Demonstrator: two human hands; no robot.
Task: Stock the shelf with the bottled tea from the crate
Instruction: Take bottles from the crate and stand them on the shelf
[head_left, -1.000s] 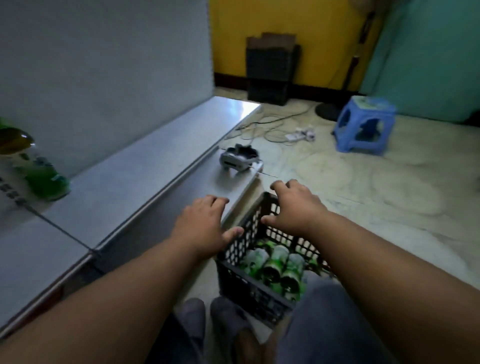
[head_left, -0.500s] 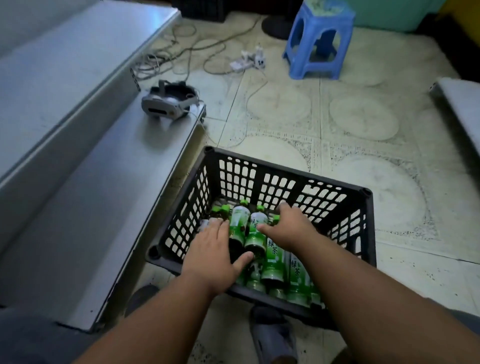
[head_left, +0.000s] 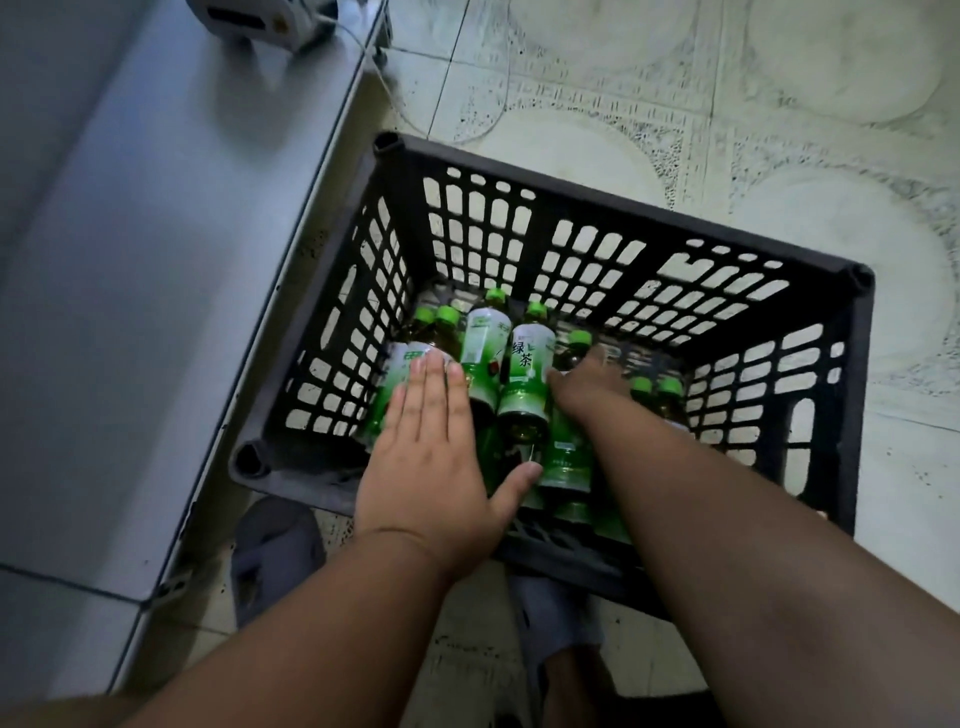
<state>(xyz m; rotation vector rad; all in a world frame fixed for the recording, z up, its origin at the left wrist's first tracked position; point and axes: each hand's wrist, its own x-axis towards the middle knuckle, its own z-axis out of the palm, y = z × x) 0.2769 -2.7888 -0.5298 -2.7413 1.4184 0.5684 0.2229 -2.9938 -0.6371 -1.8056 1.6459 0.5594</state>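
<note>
I am reading one clear piece of text: the characters 绿茶, printed in dark green down the white upper part of the label on a green tea bottle (head_left: 525, 379) that is lying near the middle of the black crate (head_left: 582, 218). The bottle just to its left (head_left: 483, 358) is showing small green print on its label, too blurred for me to read. The other labels in the crate are giving me nothing legible.

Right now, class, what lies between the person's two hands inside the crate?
In the head view, two tea bottles lie side by side between the left hand and the right hand, inside the black crate.
</note>
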